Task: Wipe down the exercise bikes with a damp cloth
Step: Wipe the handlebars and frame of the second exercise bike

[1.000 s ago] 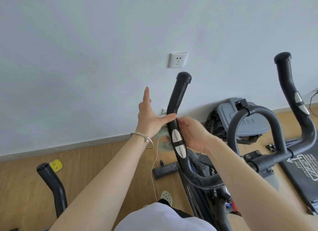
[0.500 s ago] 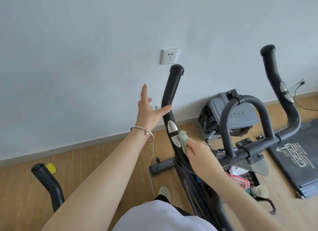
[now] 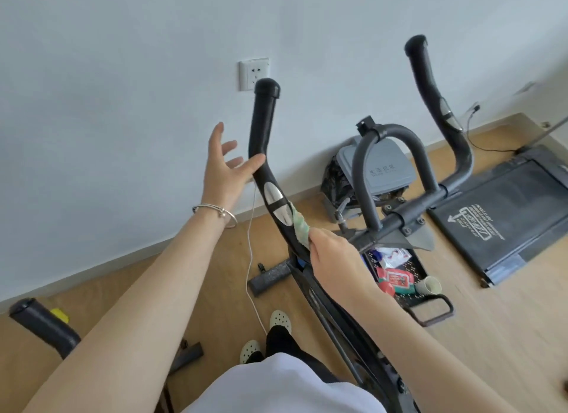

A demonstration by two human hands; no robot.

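The exercise bike's black left handlebar (image 3: 261,129) rises in the middle of the view, with silver pulse pads on its grip. My right hand (image 3: 333,255) is shut on a pale green cloth (image 3: 299,225), which is pressed against the bar just below the pads. My left hand (image 3: 222,169) is open with fingers spread, and its thumb touches the bar above the pads. The right handlebar (image 3: 436,105) and the centre loop bar (image 3: 362,166) stand further right, untouched.
A grey lidded bin (image 3: 384,166) stands by the wall behind the bike. A treadmill deck (image 3: 504,215) lies on the right. A black wire basket (image 3: 408,277) on the floor holds packets and a paper cup. Another bike's black handle (image 3: 43,323) pokes in at lower left. A white cable hangs from the wall.
My right hand has slid the cloth down the left handlebar, from the pads to the bend below them. My left hand has opened wider and loosened from the bar. The view has shifted rightwards.
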